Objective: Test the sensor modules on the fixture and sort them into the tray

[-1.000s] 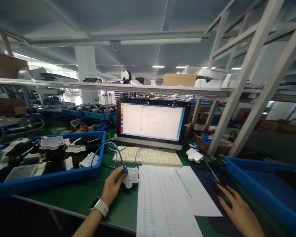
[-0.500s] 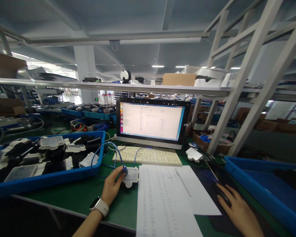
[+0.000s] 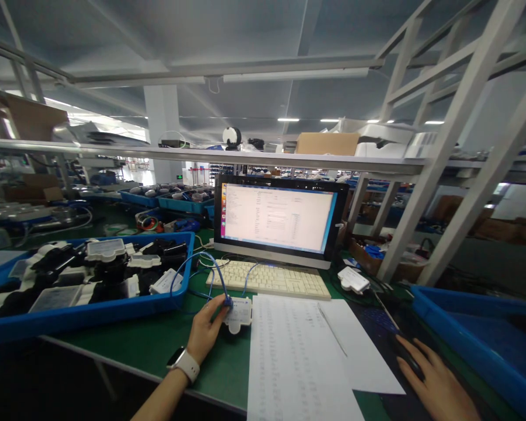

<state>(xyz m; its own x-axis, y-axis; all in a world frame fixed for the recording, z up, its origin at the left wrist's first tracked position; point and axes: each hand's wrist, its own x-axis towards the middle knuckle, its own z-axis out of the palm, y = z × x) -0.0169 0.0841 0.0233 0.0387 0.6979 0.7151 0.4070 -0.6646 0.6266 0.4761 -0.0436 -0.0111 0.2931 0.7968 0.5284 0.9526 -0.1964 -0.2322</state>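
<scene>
My left hand (image 3: 207,328), with a watch at the wrist, pinches the plug end of a blue cable (image 3: 222,277) at the top of a white plastic module (image 3: 238,316). That module lies on the green table by the papers; my fingers cover the join, so I cannot tell if the plug is fully seated. The cable loops up and left past the blue bin. On the right, my right hand (image 3: 436,374) rests over a black computer mouse (image 3: 411,358) on a dark mouse pad (image 3: 372,318).
A lit monitor (image 3: 276,216) stands behind a cream keyboard (image 3: 267,279). Printed sheets (image 3: 298,356) and a pen (image 3: 333,330) lie between my hands. A blue bin (image 3: 114,316) of similar modules is left, another blue bin (image 3: 464,345) right. A second white module (image 3: 353,280) sits by the monitor.
The whole view has shifted slightly, so everything appears farther right. More lines of text show on the monitor. Both hands keep their holds.
</scene>
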